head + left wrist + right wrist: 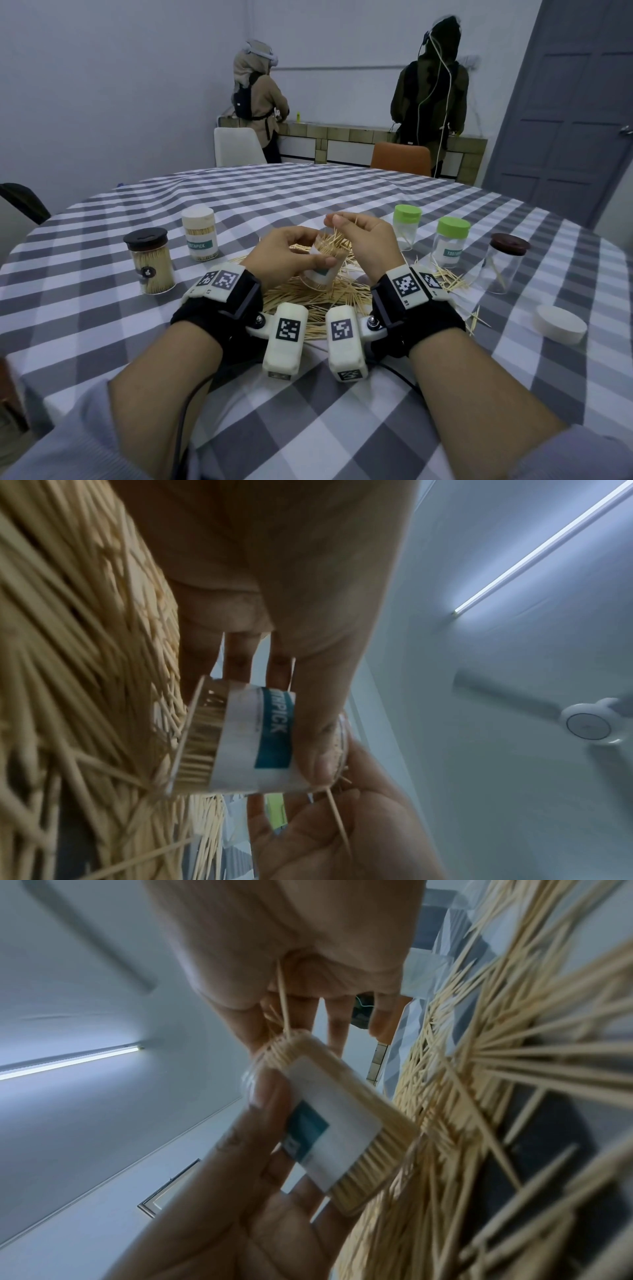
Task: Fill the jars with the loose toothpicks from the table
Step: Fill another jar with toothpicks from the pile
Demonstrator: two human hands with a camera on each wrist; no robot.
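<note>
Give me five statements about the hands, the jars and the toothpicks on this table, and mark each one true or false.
1. The left hand grips the open jar tilted over the toothpick pile. True.
2. The right hand is empty. False: its fingers pinch a bunch of toothpicks at the jar's mouth.
3. The two green-lidded jars are packed full. False: each looks nearly empty, with only a few sticks showing.
4. The black-lidded jar on the left is full of toothpicks. True.
5. A loose white lid lies on the tablecloth at the right. True.
</note>
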